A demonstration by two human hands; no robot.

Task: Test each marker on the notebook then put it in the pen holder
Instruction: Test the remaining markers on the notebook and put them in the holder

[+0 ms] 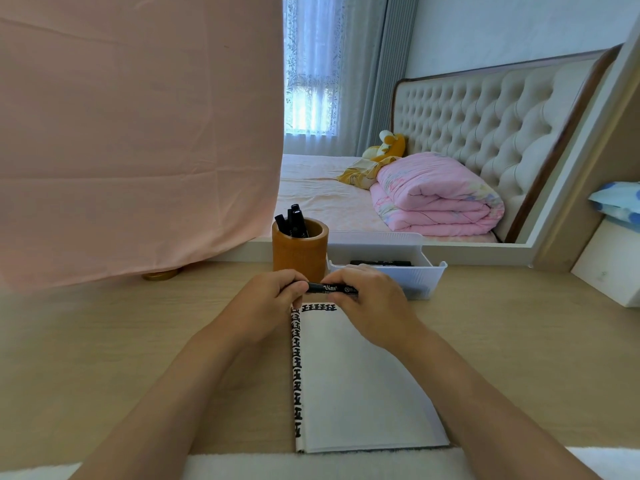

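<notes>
Marker gripped by left hand, right hand | pen holder, white bin behind | notebook beneath

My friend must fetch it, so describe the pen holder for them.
At the far edge of the wooden desk, beside the pink cloth, the pen holder stands left of the white basket. It alone is round, brown, holding upright markers.
</notes>
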